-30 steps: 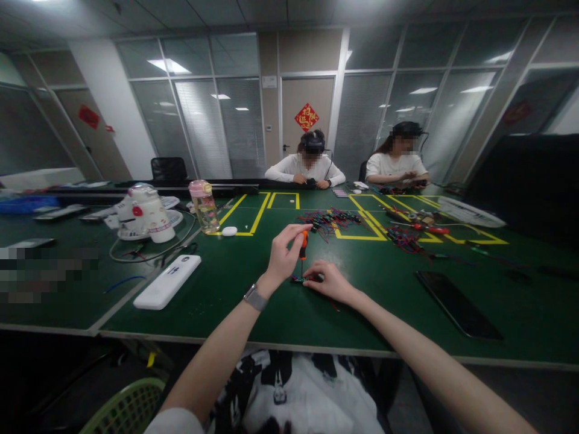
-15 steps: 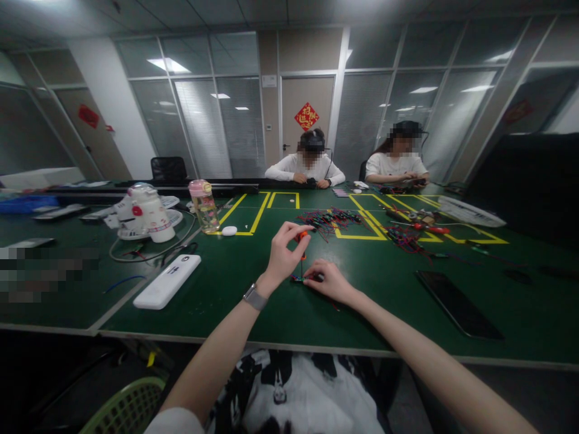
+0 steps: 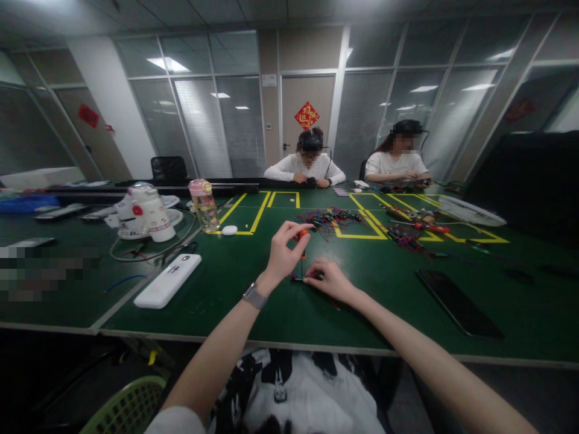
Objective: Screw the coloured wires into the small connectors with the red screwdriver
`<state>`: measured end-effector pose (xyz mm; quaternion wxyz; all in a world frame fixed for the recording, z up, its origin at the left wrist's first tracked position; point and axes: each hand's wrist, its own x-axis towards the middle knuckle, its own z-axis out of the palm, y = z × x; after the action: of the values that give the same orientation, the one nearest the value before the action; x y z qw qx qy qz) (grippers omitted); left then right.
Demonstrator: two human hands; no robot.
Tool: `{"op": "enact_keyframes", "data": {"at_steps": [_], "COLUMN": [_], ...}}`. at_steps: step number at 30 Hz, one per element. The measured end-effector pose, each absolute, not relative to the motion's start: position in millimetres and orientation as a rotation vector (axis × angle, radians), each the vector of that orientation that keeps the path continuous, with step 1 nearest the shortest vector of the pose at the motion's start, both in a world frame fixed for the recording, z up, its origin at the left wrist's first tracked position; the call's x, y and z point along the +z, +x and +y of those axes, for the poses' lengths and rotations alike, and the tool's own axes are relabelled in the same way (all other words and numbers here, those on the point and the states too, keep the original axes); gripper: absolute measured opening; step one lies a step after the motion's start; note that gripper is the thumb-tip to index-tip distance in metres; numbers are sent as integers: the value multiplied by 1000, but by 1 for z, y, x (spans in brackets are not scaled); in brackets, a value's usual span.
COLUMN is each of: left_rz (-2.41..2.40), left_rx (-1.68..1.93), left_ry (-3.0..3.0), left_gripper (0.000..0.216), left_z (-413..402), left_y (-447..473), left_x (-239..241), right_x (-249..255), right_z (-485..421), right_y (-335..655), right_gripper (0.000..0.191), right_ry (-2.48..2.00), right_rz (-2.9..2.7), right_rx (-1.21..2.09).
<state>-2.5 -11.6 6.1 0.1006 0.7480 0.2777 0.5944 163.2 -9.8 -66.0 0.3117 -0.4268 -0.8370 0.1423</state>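
Note:
My left hand (image 3: pixel 283 253) pinches the orange handle of a small screwdriver (image 3: pixel 302 240), held upright with its tip down on a small dark part (image 3: pixel 299 278) with coloured wires. My right hand (image 3: pixel 329 279) lies on the green table (image 3: pixel 253 301), its fingertips pressing that part in place. A watch sits on my left wrist.
A white power bank (image 3: pixel 167 280) lies to the left, a dark phone (image 3: pixel 458 303) to the right. Behind are a pile of coloured wires (image 3: pixel 332 218), a pink-capped bottle (image 3: pixel 204 205) and a white appliance (image 3: pixel 145 212). Two people sit at the far side.
My left fingers have shifted round the screwdriver handle, covering more of it. My right hand and the part stay where they were.

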Motion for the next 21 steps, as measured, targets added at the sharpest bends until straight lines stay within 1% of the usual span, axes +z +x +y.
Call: {"op": "enact_keyframes", "data": {"at_steps": [6, 13, 21], "left_rz": [808, 810, 795], "left_rx": [1740, 1734, 1736], "left_ry": [2198, 2197, 2200], "left_gripper": [22, 22, 21], "left_z": [-11, -12, -11], "left_y": [-3, -3, -3], "left_x": [6, 7, 6], "right_x": [-65, -63, -66], "right_z": [-10, -11, -10], "right_y": [166, 167, 168], "right_gripper": [8, 7, 7], "right_ry": [-1098, -1061, -1041], "right_rz": [-2265, -2305, -2294], "right_rx": [326, 357, 286]}}
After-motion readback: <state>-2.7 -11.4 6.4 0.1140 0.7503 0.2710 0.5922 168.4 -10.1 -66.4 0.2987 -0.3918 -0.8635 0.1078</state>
